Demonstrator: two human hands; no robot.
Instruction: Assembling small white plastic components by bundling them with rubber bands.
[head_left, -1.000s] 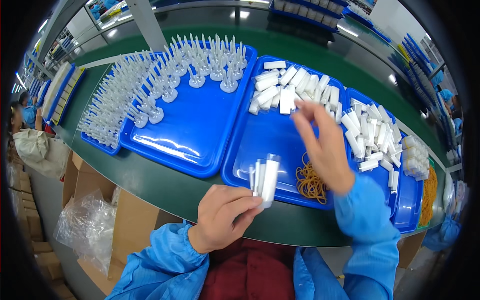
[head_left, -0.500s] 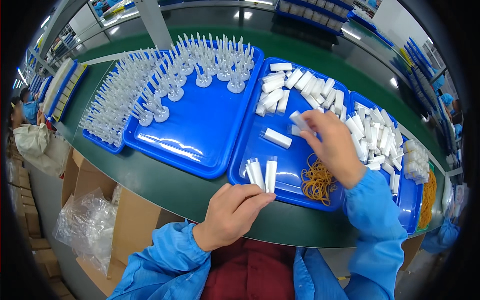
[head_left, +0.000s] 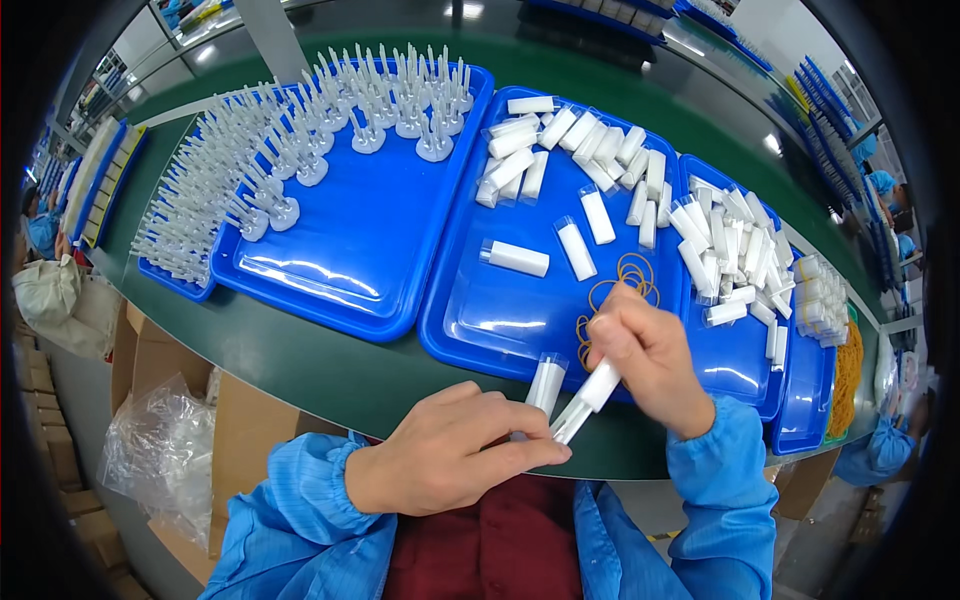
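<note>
My left hand [head_left: 465,450] is closed on white rolls in clear film sleeves, one of them a white roll [head_left: 546,384] standing tilted above its fingers. My right hand [head_left: 645,355] pinches another film-wrapped roll [head_left: 601,386], whose lower end meets the left fingertips. Both hands are over the near edge of the middle blue tray [head_left: 470,325]. Tan rubber bands [head_left: 638,272] lie in that tray, partly hidden behind my right hand. Farther back in it are several loose wrapped rolls [head_left: 517,258], some heaped at the far side.
To the left, a blue tray [head_left: 330,265] bears clusters of upright translucent plastic spikes [head_left: 435,140]. On the right, another blue tray [head_left: 735,375] is heaped with wrapped rolls. Beyond it are bundled packs [head_left: 820,300] and a mass of rubber bands [head_left: 846,385]. An open carton [head_left: 255,460] stands below the table's left edge.
My right hand has come down from the rolls in the tray to my left hand, bringing one roll. The whole view has shifted slightly.
</note>
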